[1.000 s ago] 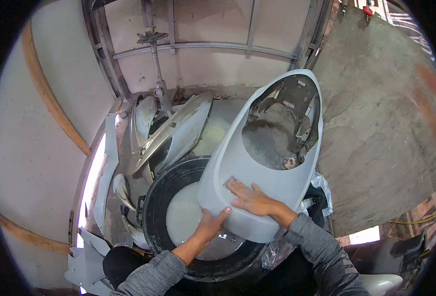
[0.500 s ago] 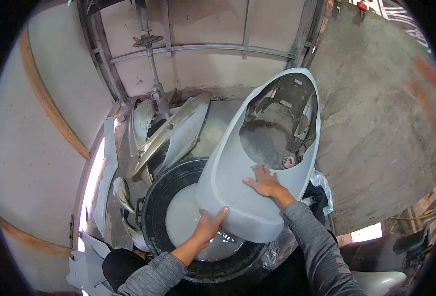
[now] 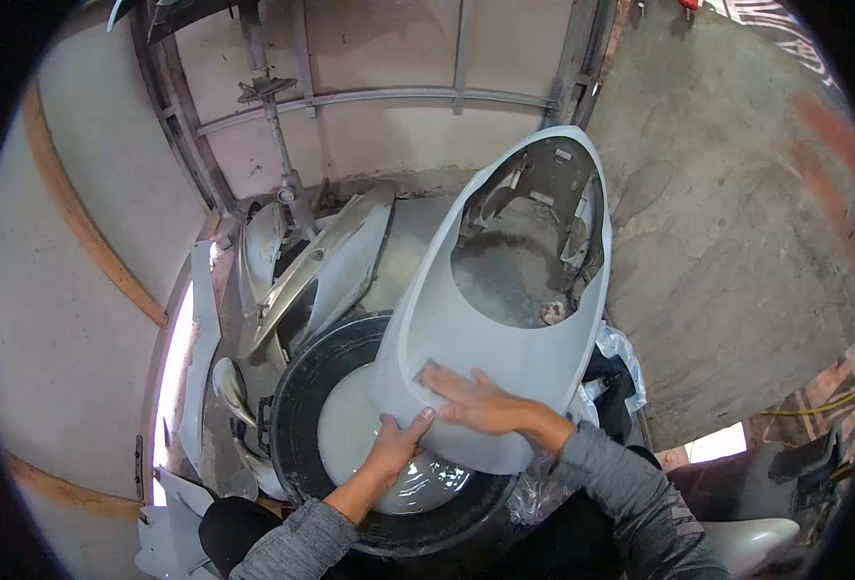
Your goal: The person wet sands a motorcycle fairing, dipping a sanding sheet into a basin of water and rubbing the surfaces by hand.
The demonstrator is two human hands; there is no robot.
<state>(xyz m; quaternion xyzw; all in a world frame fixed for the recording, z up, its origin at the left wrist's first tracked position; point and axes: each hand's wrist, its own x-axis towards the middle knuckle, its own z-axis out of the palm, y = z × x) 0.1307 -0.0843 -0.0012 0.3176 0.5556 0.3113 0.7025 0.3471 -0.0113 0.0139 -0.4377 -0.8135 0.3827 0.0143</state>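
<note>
While the tub [image 3: 290, 452] holds cloudy water [image 3: 346, 431], left fingers [image 3: 421, 420] grip the panel [image 3: 495, 350]. Right fingers [image 3: 449, 384] lie open on it.

Shell [image 3: 476, 353]: pale blue-grey outside, dark grey-brown inside. Tub [image 3: 295, 406]: black. Water [image 3: 343, 425]: milky grey-white. Sleeves [image 3: 297, 541]: mottled grey. Far-left panel [image 3: 321, 253]: dull gold and pale grey. Left wall [image 3: 84, 387]: off-white; its strips [image 3: 84, 224], orange-brown. Far wall [image 3: 398, 135]: pinkish beige. Right slab [image 3: 727, 242]: blotchy grey, rust-red smears at right. Far-right surface [image 3: 780, 34]: white with dark line pattern. Near-right cord [image 3: 819, 407]: yellow.
</note>
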